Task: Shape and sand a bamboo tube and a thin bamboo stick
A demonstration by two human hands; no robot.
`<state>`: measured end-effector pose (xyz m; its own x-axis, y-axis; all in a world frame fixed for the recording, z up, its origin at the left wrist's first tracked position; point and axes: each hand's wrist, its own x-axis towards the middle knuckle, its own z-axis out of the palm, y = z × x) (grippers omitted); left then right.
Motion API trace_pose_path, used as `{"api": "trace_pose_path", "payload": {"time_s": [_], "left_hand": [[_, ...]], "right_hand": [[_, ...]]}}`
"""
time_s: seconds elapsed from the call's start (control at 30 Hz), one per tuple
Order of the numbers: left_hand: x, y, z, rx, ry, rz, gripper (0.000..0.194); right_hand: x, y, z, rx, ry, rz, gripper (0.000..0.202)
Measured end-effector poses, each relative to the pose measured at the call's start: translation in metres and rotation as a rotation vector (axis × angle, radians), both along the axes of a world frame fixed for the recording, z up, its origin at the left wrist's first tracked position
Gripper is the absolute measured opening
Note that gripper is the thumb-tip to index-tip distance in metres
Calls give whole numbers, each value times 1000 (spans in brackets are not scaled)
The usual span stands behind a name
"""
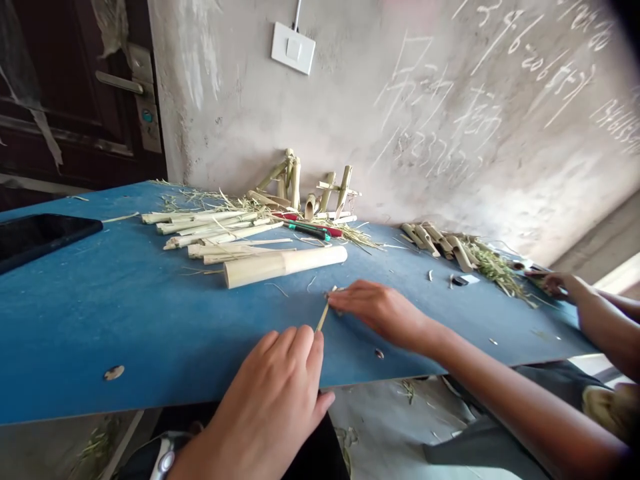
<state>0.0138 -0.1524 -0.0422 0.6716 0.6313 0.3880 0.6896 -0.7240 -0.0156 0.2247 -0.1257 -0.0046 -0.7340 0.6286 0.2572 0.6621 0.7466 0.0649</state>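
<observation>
From my remote view, the thin, straight, pale-yellow plant strip [323, 317] looks narrow and smooth along its bare stretch, with a small, rougher bit at its far end. It slants away from me, low over the blue tabletop [165, 320], between my two hands and on the near side of the thick, pale, bamboo-like tube [285, 265].

My left hand [280, 380] comes in from the lower left, back upward, fingers curled together around the strip's near end, thumb out to the side; its fingertips are hidden, so I can't tell the exact pinch. My right hand [383, 312] reaches in from the lower right, palm down and low, fingers pressed together, their tips at the strip's far end. Whether they pinch it or only press on it I can't tell.

Beyond the tube lie pale split stalks [215, 227] and a green-and-black cutter [307, 230].
</observation>
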Motion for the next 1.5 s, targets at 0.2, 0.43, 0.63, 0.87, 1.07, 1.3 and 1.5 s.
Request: {"api": "trace_pose_path", "payload": {"time_s": [0.2,0.43,0.63,0.87,1.07,1.3,1.5], "left_hand": [[-2,0,-1,-26,4,-16,39],[-4,1,-3,-28,-13,-28,38],[-3,1,0,-6,-48,-20,35],[-3,-3,4,-6,-96,4,36],[-4,-3,0,-3,-105,15,37],[-5,-3,2,-31,-115,-3,34],[-5,-5,9,-48,-95,14,35]], "right_hand": [[-1,0,1,43,6,-61,32],[-4,-2,2,22,44,-65,31],[-1,-2,2,11,53,-81,31],[-1,-4,2,2,24,-145,30],[-4,-2,5,-28,23,-106,30],[-4,5,9,-47,1,-122,31],[-4,4,15,-89,-27,-106,30]]}}
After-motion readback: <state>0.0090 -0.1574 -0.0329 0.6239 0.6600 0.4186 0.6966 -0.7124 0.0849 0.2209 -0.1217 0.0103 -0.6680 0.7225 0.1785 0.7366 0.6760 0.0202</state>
